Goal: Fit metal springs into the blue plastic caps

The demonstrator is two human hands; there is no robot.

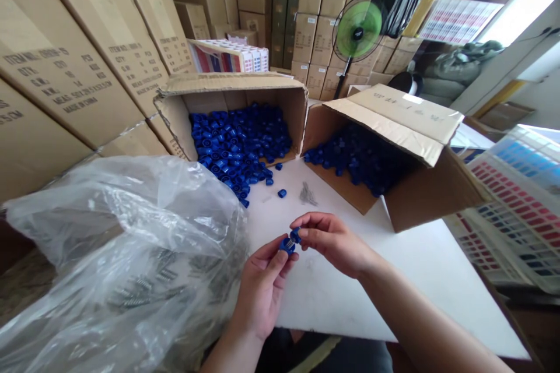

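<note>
My left hand [265, 280] pinches a hollow blue plastic cap [286, 246] between thumb and fingers, its opening facing up. Just above and to the right, my right hand [330, 239] grips a smaller blue plastic piece [296, 235]. A metal spring [291, 242] shows between the two blue parts, partly hidden by the fingers. Both hands are close together over the front of the white table [350, 297]. Beyond them lie a loose blue cap [282, 193] and a small pile of metal springs [307, 193].
One open carton [231, 83] at the back left spills blue caps [227, 151]; another carton [394, 122] at the right holds more blue parts [359, 157]. A clear plastic bag [175, 210] with springs lies left. Plastic crates [520, 186] stand right, a fan [359, 32] behind.
</note>
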